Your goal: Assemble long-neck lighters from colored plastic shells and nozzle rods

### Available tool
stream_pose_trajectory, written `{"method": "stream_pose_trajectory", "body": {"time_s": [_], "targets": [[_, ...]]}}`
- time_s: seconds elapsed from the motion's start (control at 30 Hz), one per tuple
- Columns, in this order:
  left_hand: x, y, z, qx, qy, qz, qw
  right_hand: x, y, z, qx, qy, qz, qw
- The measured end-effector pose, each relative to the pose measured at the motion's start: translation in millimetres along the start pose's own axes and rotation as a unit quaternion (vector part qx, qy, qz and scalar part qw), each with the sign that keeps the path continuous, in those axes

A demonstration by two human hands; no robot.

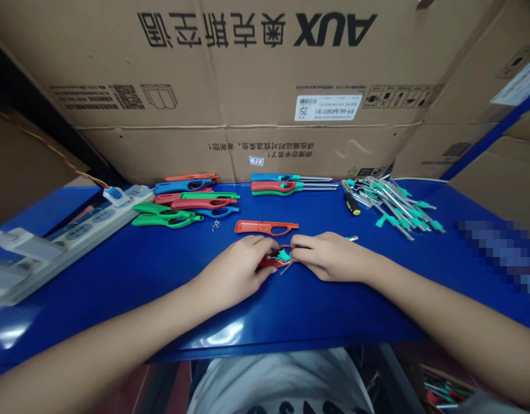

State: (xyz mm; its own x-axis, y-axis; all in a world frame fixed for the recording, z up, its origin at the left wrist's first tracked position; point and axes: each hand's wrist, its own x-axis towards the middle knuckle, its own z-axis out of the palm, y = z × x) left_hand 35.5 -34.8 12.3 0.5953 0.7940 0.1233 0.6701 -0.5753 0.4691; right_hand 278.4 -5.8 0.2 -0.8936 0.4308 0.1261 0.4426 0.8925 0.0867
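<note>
A red lighter shell half [268,262] lies between my hands near the middle of the table. My left hand [243,264] grips its rear end between thumb and fingers. The fingertips of my right hand [327,257] are closed at its front end, hiding what exactly they pinch. In the shell sits a teal trigger part [283,255], and a thin grey strip [286,268] sticks out below it. Beyond the right hand shows a metal rod tip [353,238]; the hand hides the rest. Just behind my hands lies an orange lighter shell half [247,226].
Loose coloured lighter shells [204,203] and small screws [216,224] lie at left, beside a power strip [100,230]. Lighters with metal rods [275,188] stand at the back. Right of them are a screwdriver [352,203] and piled metal rods [396,204]. Cardboard [247,115] walls the back.
</note>
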Motion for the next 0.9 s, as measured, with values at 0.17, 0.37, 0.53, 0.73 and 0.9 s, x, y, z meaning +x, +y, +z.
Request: {"method": "stream_pose_trajectory", "body": {"time_s": [0.17, 0.37, 0.53, 0.73, 0.9], "targets": [[-1.7, 3.4, -0.3, 0.042, -0.008, 0.014, 0.999, 0.6, -1.2, -0.3, -0.027, -0.003, -0.021, 0.999], [-2.9, 3.0, 4.3, 0.081, -0.007, 0.039, 0.996, 1.0, -1.1, -0.9, 0.022, 0.013, -0.004, 1.000], [-2.3, 2.3, 7.2, 0.107, -0.003, 0.069, 0.992, -0.5, 0.2, 2.7, 0.092, 0.062, 0.045, 0.993], [-2.7, 1.0, 6.2, 0.181, -0.027, 0.093, 0.979, -5.2, 17.1, -4.7, 0.071, 0.154, 0.165, 0.972], [-1.4, 0.9, 7.0, 0.193, -0.015, 0.099, 0.976, -24.3, 57.3, -18.9, -0.059, 0.176, 0.404, 0.896]]}}
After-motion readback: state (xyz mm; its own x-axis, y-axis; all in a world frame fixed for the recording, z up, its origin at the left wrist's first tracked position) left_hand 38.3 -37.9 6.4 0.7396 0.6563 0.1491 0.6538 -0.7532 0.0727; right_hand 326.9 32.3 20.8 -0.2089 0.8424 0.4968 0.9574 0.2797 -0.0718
